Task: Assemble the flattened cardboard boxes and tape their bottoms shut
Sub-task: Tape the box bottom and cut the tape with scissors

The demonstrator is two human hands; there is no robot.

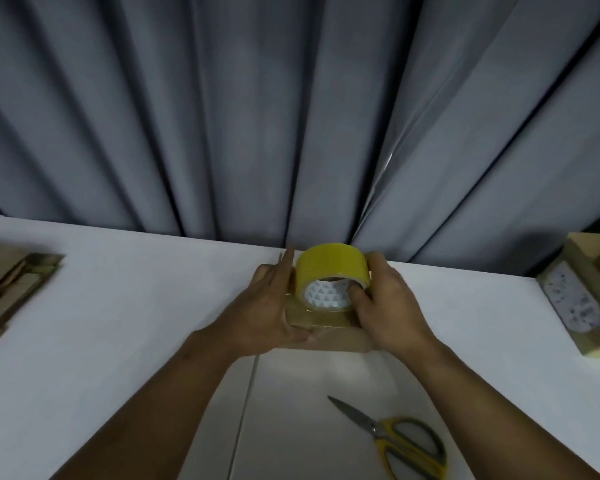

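Note:
A small brown cardboard box (329, 337) stands on the white table (118, 306) at the centre, bottom side up, with a strip of glossy tape across it. A yellow tape roll (329, 268) with a white patterned core rests upright on the box. My right hand (385, 303) grips the roll, thumb in its core. My left hand (274, 306) lies flat against the box's left side and top, fingers beside the roll.
Yellow-handled scissors (399, 441) lie near the table's front right. A stack of flattened cardboard (11, 285) sits at the left edge. An assembled box (582, 299) with a white label lies at the right edge. Grey curtains (257, 116) hang behind the table.

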